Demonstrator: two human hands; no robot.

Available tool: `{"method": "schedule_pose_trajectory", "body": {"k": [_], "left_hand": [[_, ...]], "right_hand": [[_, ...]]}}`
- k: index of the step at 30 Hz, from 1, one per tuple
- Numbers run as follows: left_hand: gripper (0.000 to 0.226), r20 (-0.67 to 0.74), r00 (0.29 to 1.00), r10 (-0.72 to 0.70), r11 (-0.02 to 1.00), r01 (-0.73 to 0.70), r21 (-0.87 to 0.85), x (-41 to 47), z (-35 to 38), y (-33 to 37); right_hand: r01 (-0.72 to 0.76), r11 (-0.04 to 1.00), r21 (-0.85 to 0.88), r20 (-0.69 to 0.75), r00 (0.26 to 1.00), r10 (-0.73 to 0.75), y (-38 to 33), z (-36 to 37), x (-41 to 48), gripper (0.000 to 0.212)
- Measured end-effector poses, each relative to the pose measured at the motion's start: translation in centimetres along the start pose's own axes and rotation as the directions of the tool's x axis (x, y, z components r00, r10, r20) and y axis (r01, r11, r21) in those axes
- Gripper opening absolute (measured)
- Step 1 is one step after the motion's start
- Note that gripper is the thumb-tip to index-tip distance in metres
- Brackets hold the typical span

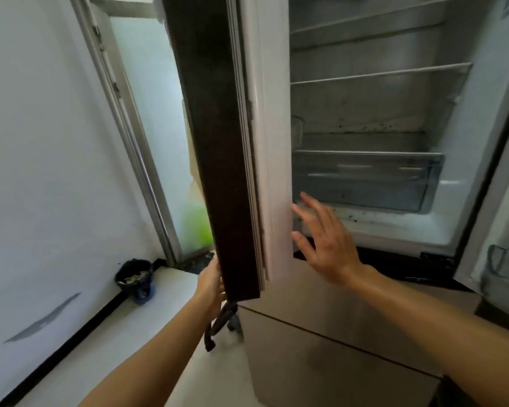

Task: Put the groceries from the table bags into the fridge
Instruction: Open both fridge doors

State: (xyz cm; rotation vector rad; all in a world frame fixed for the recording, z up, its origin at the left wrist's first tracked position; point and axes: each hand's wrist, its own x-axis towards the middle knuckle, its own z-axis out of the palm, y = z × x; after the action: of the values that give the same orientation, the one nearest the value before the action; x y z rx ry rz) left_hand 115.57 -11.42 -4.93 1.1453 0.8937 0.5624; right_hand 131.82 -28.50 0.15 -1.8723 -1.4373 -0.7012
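Door-opening is the step in hand. Your left hand (212, 282) sits at the lower corner of the left door (218, 142), fingers hidden, so its grip cannot be told. Your right hand (323, 239) is spread beside the inner edge. Shelves of the fridge (365, 113) stand bare; groceries and bags are out of view. Next move: fetch them.

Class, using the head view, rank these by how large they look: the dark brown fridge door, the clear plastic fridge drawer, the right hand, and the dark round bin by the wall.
1. dark brown fridge door
2. clear plastic fridge drawer
3. right hand, enlarged by its nearness to the camera
4. dark round bin
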Motion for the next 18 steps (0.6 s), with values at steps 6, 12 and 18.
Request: {"method": "schedule_pose_trajectory", "body": {"k": [6, 12, 18], "left_hand": [[0.047, -0.289, 0.89, 0.353, 0.934, -0.316, 0.168, -3.7, -5.5, 3.3], [0.062, -0.065, 0.549, 0.833, 0.454, -0.612, 0.647, -5.7, -8.4, 7.1], [0.075, 0.09, 0.528, 0.845, 0.265, -0.559, 0.786, -2.6, -10.3, 9.5]], "right_hand": [[-0.118, 0.993, -0.015, 0.203, 0.972, 0.118, -1.6, 3.1, 0.8, 0.064], [-0.001, 0.998, -0.057, 0.339, 0.941, 0.02, -5.5, 7.7, 3.0, 0.06], [0.099, 0.977, -0.189, 0.332, 0.943, -0.031, -9.0, 11.7, 4.7, 0.063]]}}
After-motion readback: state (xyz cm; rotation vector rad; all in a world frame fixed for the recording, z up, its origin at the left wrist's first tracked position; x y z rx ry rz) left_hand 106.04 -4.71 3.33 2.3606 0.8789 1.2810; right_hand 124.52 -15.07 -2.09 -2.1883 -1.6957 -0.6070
